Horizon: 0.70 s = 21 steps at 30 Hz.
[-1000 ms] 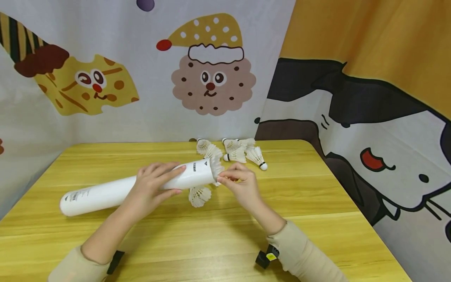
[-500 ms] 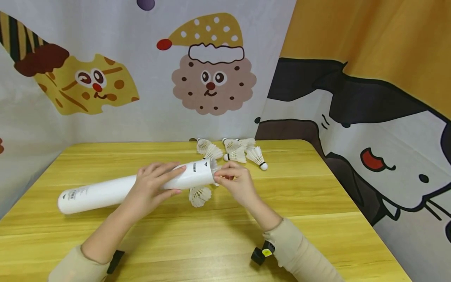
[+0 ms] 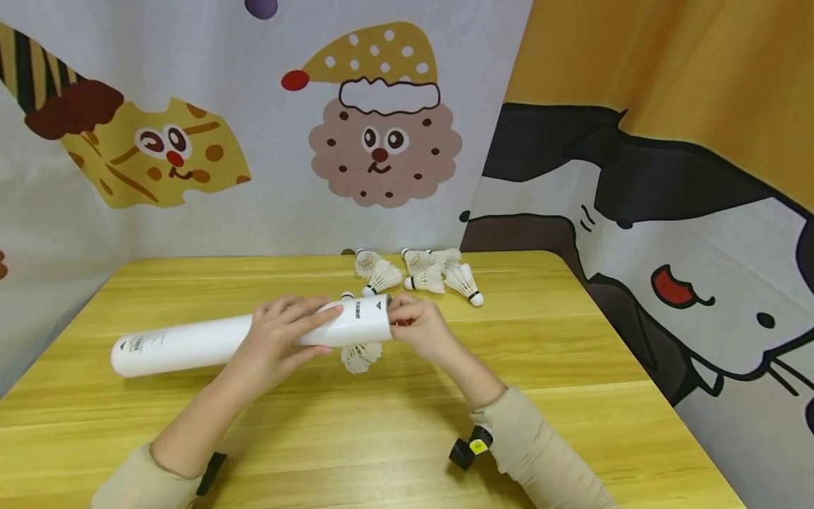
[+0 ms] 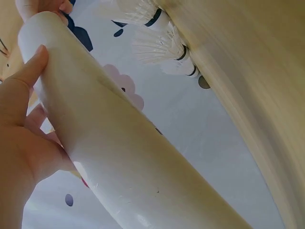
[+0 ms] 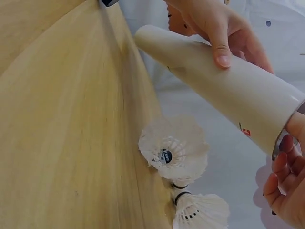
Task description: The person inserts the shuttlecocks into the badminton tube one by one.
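A long white shuttlecock tube (image 3: 191,346) lies nearly level over the table, its far-left end lower. My left hand (image 3: 276,336) grips it near the mouth, thumb on the near side and fingers over the top. At the mouth, my right hand (image 3: 421,326) has its fingertips inside the rim, as the right wrist view also shows; the other fingers (image 5: 281,164) curl outside. What those fingertips touch is hidden within the tube. One white feather shuttlecock (image 3: 361,359) shows below the tube, its skirt toward me.
Several more shuttlecocks lie loose toward the back edge, among them one shuttlecock (image 3: 464,285) with its cork toward me and another (image 3: 383,276) just behind the tube. The wooden table (image 3: 559,424) ends at a printed curtain (image 3: 267,226).
My right hand has moved left to the tube's mouth. The shuttlecock skirt that stuck out there has gone inside, out of sight. The tube has tilted slightly flatter, with my left hand keeping its grip.
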Motion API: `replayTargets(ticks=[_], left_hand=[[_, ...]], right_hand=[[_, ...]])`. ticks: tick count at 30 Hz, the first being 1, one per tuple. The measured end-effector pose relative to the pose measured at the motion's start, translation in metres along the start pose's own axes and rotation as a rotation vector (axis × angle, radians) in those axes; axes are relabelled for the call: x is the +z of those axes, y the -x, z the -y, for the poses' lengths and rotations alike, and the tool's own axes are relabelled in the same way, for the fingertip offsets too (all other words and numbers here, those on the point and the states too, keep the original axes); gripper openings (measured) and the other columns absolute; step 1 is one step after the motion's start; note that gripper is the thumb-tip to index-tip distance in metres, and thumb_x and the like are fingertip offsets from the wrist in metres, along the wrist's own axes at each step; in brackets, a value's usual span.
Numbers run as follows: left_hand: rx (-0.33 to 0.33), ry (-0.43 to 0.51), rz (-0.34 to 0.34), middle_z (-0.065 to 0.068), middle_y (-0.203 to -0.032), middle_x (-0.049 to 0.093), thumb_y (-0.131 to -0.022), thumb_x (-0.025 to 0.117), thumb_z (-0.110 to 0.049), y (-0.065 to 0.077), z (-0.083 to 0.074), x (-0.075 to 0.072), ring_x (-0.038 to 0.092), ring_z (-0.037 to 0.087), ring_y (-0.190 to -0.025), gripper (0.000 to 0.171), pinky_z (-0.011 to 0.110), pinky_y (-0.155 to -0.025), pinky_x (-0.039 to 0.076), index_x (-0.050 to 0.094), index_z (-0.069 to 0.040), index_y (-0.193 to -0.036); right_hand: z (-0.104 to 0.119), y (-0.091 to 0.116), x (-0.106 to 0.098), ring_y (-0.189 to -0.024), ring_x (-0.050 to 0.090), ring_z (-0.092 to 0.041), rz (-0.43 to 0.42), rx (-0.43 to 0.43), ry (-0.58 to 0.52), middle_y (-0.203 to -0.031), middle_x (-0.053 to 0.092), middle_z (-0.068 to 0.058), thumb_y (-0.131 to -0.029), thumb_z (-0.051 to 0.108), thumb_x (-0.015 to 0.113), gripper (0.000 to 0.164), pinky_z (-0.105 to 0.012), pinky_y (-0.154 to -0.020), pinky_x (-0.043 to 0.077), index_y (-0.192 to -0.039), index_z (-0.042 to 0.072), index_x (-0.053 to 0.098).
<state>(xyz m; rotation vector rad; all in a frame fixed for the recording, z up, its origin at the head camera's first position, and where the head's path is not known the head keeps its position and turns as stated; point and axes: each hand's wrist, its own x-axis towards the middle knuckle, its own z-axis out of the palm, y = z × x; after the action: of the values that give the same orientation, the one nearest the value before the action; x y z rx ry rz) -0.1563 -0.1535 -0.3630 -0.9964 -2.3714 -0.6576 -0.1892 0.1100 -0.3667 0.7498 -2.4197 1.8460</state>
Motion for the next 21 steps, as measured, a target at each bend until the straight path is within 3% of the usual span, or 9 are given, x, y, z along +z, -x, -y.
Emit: replayTargets(ticks=[14,21], left_hand=[[-0.033,0.020,0.009,0.005,-0.133,0.056,-0.070,0.084,-0.024,0.0001,0.0009,0.0001,0.051,0.029,-0.112,0.071,0.054,-0.087,0.033,0.056,-0.025,-0.136],[-0.027,-0.007,-0.037,0.006,-0.132,0.057,-0.069,0.084,-0.021,0.0009,0.0053,-0.0029,0.051,0.031,-0.111,0.073,0.055,-0.086,0.034,0.056,-0.023,-0.136]], right_hand=[[0.0001,0.0040,0.0011,-0.075,0.050,-0.017,-0.036,-0.043,-0.039,-0.088,0.061,-0.010,-0.075,-0.017,0.064,0.017,-0.022,-0.062,0.046,-0.087,-0.009,0.072],[-0.0014,0.0026,-0.0063,-0.072,0.047,-0.016,-0.089,-0.054,-0.002,-0.088,0.063,-0.009,-0.080,-0.004,0.074,0.009,-0.023,-0.061,0.040,-0.089,-0.003,0.074]])
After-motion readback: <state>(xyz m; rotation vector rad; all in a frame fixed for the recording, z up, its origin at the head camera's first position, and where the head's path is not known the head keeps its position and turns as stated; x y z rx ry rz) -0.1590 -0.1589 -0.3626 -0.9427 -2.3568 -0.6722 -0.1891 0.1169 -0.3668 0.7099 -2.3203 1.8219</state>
